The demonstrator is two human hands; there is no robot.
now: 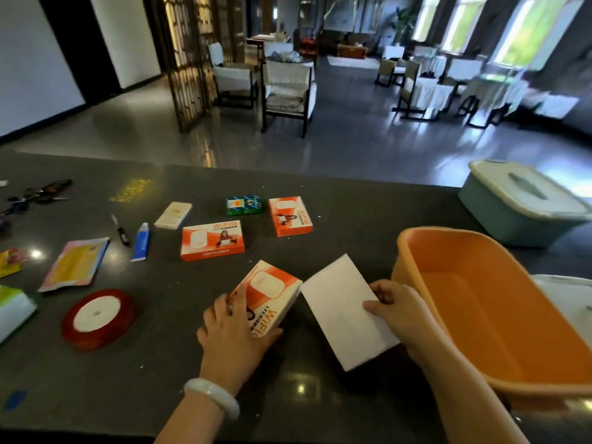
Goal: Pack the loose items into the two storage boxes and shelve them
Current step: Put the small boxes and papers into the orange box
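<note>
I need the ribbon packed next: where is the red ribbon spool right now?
In the head view the red ribbon spool lies flat on the dark table, to the left of the left hand, just below the pink-and-yellow packet.

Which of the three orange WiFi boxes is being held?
The nearest one, tilted up off the table in the left hand. The other two lie flat farther back, untouched.
</note>
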